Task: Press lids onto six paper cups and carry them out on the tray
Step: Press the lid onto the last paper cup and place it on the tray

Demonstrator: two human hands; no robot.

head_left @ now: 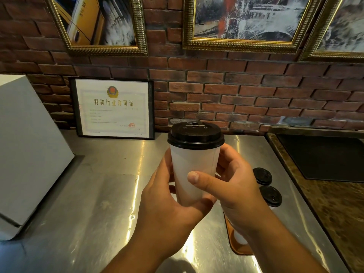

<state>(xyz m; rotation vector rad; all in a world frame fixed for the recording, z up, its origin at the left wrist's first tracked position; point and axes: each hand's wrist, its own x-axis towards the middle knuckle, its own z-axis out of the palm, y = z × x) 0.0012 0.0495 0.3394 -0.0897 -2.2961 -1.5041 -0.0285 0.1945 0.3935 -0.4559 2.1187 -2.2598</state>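
Steel counter (98, 194), centre frame: left hand (167, 205) and right hand (236, 186) both wrap a raised paper cup (194, 168), black lid (196, 134) seemingly seated; next likely a steady, upright set-down on the tray (239, 251) at lower right, beside lidded cups (270, 196).

This is the service counter of a café or small drinks shop. A brushed stainless-steel worktop (102, 194) runs along a red brick wall (256, 91) hung with gilt-framed pictures (242, 20), the decor of a public room. A framed business licence (113, 108) with an emblem and red stamp leans against the bricks. A white takeaway paper cup (194, 166) with a black sip lid (195, 133), more lidded cups (270, 195) on a brown tray (239, 250), and a white appliance (25, 144) at the left fit the trade
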